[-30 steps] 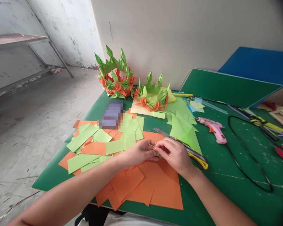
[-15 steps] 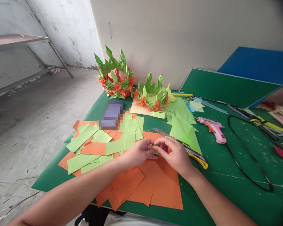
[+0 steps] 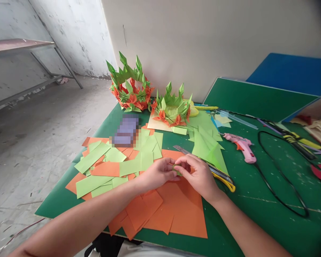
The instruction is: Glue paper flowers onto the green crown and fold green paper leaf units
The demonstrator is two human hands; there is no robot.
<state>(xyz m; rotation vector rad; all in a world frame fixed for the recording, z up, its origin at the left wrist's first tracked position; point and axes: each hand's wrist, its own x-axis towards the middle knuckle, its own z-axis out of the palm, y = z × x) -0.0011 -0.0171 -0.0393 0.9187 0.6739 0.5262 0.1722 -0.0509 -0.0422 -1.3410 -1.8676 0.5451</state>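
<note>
Between my fingertips is a small folded piece of green paper (image 3: 177, 170), mostly hidden by the fingers. My left hand (image 3: 160, 173) pinches it from the left, and my right hand (image 3: 199, 175) pinches it from the right. Both are closed, above a large orange paper sheet (image 3: 187, 210). Just beyond my right hand lies a yellow-handled utility knife (image 3: 224, 180) with its blade out. Loose green paper strips (image 3: 95, 185) and orange paper pieces (image 3: 141, 210) overlap to the left and below my hands.
Two green and orange paper crowns, one larger (image 3: 132, 89) and one smaller (image 3: 172, 109), stand at the back. A pink glue gun (image 3: 242, 146) with a looping black cord lies right. A blurred purple object (image 3: 125, 130) sits left. Green boards (image 3: 256, 98) lean against the wall.
My fingers have shifted very slightly around the green paper, and a little more of its edge shows. The things on the table stay in place.
</note>
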